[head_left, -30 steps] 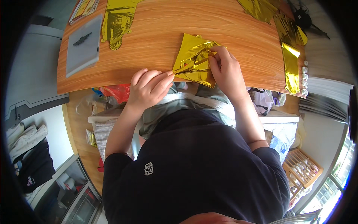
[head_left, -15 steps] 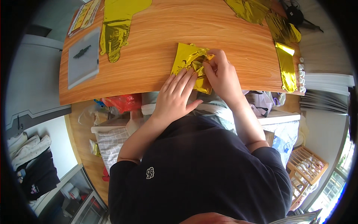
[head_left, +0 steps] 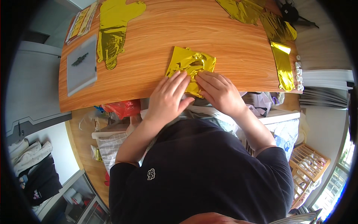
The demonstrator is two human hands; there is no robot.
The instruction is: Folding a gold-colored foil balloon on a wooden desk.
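A folded, flat gold foil balloon (head_left: 180,56) lies on the wooden table (head_left: 156,44) near its front edge, creased and shiny in the middle. My left hand (head_left: 166,98) rests on its near left part, fingers stretched out and the thumb pointing right. On the right part lies my right hand (head_left: 223,94), its fingers extended flat and close together over the foil. Both sets of fingertips press on the sheet and nearly meet at its centre. Neither hand grips anything. The near edge of the foil is partly hidden under the hands.
An unfolded gold foil balloon (head_left: 113,31) lies at the left beside a clear plastic sleeve (head_left: 82,67) and printed packets (head_left: 80,22). More gold foil (head_left: 282,67) and small white rolls (head_left: 298,71) line the right edge. A black device (head_left: 290,13) stands far right.
My right hand has let go of the foil's right edge, which it pinched and lifted, and now lies flat on it. The right part of the foil has come down flatter.
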